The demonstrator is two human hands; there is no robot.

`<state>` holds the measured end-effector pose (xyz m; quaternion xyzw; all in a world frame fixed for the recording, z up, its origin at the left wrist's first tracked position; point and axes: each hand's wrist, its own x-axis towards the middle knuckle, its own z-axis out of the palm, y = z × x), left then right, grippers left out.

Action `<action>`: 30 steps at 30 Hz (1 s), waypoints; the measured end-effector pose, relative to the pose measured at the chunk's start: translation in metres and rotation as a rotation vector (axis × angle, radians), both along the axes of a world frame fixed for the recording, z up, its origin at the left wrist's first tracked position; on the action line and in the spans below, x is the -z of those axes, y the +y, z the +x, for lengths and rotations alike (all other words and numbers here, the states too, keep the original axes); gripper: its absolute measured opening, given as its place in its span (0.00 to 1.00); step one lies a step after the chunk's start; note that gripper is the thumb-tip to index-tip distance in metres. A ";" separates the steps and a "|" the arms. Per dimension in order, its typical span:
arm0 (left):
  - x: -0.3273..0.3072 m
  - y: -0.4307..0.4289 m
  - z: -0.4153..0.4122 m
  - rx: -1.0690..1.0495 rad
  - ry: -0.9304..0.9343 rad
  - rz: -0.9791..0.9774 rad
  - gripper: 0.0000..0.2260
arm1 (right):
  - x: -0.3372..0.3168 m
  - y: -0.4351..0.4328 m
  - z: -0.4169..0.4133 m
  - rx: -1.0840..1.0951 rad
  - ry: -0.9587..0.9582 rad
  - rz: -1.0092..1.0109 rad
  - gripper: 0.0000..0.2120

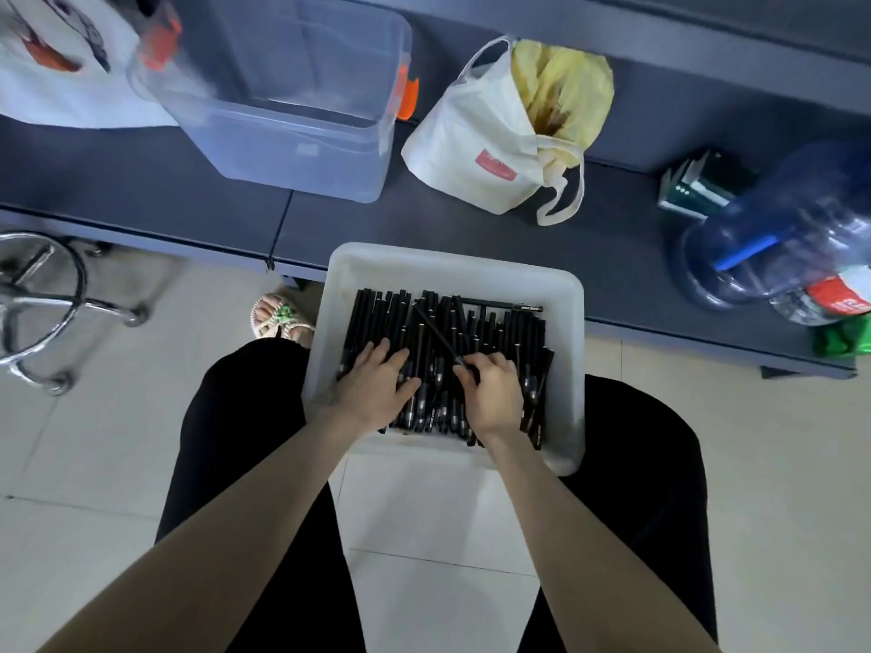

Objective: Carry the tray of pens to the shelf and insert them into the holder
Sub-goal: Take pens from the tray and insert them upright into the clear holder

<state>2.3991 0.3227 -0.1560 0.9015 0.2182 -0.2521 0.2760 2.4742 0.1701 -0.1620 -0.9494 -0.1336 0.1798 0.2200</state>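
A white plastic tray (452, 268) rests on my lap, its far edge against the dark shelf (612, 256). Several black pens (499, 332) fill it in a loose pile. My left hand (377, 386) lies flat on the pens at the tray's near left, fingers straight and spread. My right hand (490, 386) sits on the pile to the right, its thumb and fingers pinching one black pen (436, 334) that slants up and to the left above the others. No pen holder is in view.
On the shelf stand a clear plastic bin (292, 110) with orange latches, a white cloth bag (490, 148) holding yellow plastic, a blue water jug (782, 238) and a small green box (697, 186). A chrome stool base (42, 313) stands on the tiled floor at left.
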 end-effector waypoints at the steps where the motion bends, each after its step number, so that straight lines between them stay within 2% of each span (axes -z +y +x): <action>1: -0.002 0.000 0.000 -0.014 -0.007 -0.008 0.25 | 0.000 0.001 0.000 0.012 0.000 0.008 0.14; 5: -0.014 -0.002 0.004 -0.112 -0.150 -0.020 0.26 | -0.012 -0.007 0.005 0.020 -0.003 0.056 0.12; 9: -0.033 0.008 0.015 0.022 -0.422 -0.015 0.28 | -0.045 -0.010 0.022 -0.050 0.115 0.252 0.11; 12: -0.055 0.023 0.029 0.070 -0.522 -0.067 0.21 | -0.092 -0.002 0.041 0.008 0.263 0.463 0.09; 14: -0.076 0.033 0.039 0.020 -0.568 -0.138 0.16 | -0.126 0.007 0.055 0.065 0.266 0.624 0.07; 16: -0.098 0.043 0.050 -0.040 -0.617 -0.173 0.14 | -0.161 0.017 0.067 0.095 0.214 0.763 0.03; 17: -0.110 0.047 0.056 -0.068 -0.638 -0.186 0.13 | -0.177 0.023 0.072 0.108 0.188 0.835 0.04; 19: -0.136 0.052 0.069 -0.141 -0.682 -0.341 0.07 | -0.209 0.035 0.083 0.088 0.132 0.941 0.08; 21: -0.164 0.054 0.082 -0.168 -0.740 -0.488 0.05 | -0.238 0.048 0.093 0.026 0.046 0.971 0.11; 22: -0.179 0.056 0.089 -0.160 -0.774 -0.502 0.05 | -0.251 0.055 0.100 0.007 0.002 0.972 0.13; 25: -0.215 0.067 0.114 -0.124 -0.913 -0.413 0.06 | -0.290 0.075 0.118 -0.011 -0.170 0.934 0.16; 27: -0.235 0.078 0.132 -0.113 -0.988 -0.286 0.13 | -0.313 0.087 0.131 -0.057 -0.348 0.883 0.17; 30: -0.259 0.097 0.153 -0.229 -1.101 -0.143 0.20 | -0.343 0.103 0.150 -0.076 -0.536 0.868 0.14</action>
